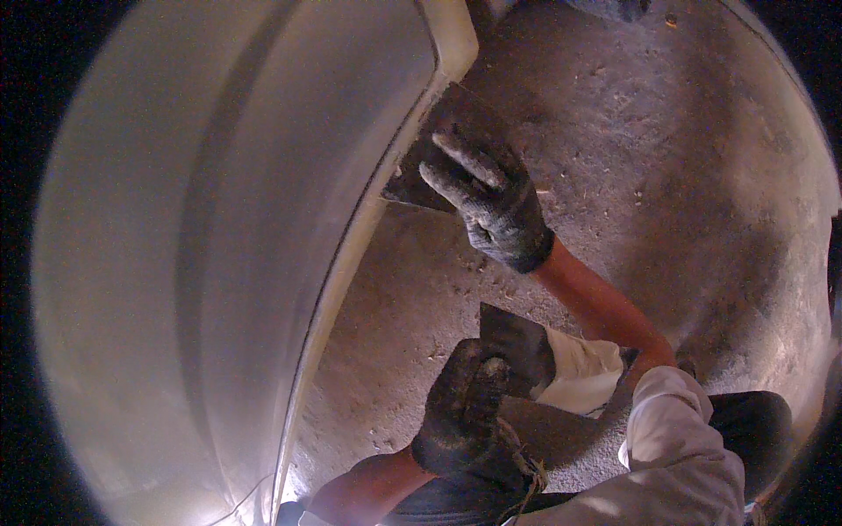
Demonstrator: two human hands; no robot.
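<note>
Here we are, eyes down on two gloved hands, and the right hand [495, 210] is up at the rim [364, 188] of a big, pale, curved panel [298, 210]! We see a dark flat sheet [467, 112] under that hand, one side running along the rim; whether the two actually touch, we cannot tell. Look at the fingers: two lie straight along the sheet with a narrow gap between them, the hand clasped on it, though we cannot see the thumb or the underside.

Lower down, nearer the body, we have the left hand [460, 408], its fingers curled and clamped on a dark plate [517, 342], thumb lying toward us. The plate sits to the right of that glove, well apart from the panel, and a cream-coloured mass [583, 370] covers its right part; putty or cloth, we cannot tell!

Both gloves are dark and smudged, the right one paler at the fingertips. We catch loose strands [528, 469] just below the left hand, a pale sleeve [671, 430] on the right arm, and rough brown floor [614, 140] underneath. Bottom left, a bright glow [250, 508] lights the panel's lower end.
</note>
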